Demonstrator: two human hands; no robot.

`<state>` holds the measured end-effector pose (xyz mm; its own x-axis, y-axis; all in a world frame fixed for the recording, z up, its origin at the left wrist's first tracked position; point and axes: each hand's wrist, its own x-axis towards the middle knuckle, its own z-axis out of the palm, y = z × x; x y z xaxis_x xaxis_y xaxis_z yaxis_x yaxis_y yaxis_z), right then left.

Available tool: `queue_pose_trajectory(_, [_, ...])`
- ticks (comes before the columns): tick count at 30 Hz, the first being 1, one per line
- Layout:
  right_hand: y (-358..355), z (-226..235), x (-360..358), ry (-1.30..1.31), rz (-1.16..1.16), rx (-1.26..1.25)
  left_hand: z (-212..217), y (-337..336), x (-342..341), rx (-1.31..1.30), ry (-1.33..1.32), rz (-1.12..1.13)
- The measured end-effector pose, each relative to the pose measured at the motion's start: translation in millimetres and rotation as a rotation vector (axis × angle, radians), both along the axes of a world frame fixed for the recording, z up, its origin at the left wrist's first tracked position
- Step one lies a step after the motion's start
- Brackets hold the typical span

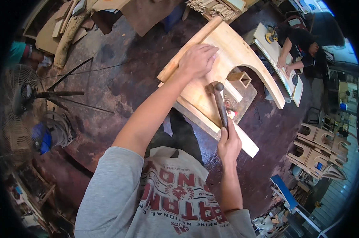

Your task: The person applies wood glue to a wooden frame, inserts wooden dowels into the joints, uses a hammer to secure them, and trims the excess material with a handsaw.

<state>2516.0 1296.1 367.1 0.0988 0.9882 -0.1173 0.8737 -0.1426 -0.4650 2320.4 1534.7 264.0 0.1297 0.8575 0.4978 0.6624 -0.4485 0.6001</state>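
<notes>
The wooden panel [237, 44] looks already cut; the right hand [229, 145] grasps a hammer [221, 104]; remaining work and any grip by the left hand [197, 62] are unclear.

Two bare forearms [149, 113] reach forward.
The left grip [197, 61] is palm down, fingers bent; the right grip [230, 146] is closed, nearer the torso [177, 190].

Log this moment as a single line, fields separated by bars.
left hand: on curved wooden panel | right hand: gripping hammer by handle | hammer: head over panel, contact unclear | nearby: co-worker at another table
</notes>
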Motion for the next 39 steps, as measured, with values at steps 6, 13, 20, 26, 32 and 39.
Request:
queue_pose_trajectory(6, [17,1,23,0.019,0.086,0.005,2,3,8,0.001,-0.023,-0.001])
queue_pose_trajectory(13, [43,10,65,0.089,0.263,0.082,3,9,21,-0.009,-0.011,0.023])
queue_pose_trajectory(20, [132,-36,216,0.429,0.275,-0.182,24,6,26,0.045,0.159,0.2])
queue_pose_trajectory(26, [221,-243,317,-0.107,0.468,-0.256,21,20,51,-0.016,0.305,0.275])
queue_pose_trajectory(32, [244,-411,319,-0.37,0.597,-0.098,10,31,60,-0.087,0.322,0.336])
queue_pose_trajectory(39, [213,-481,304,-0.324,0.575,-0.129,3,34,60,-0.132,0.368,0.32])
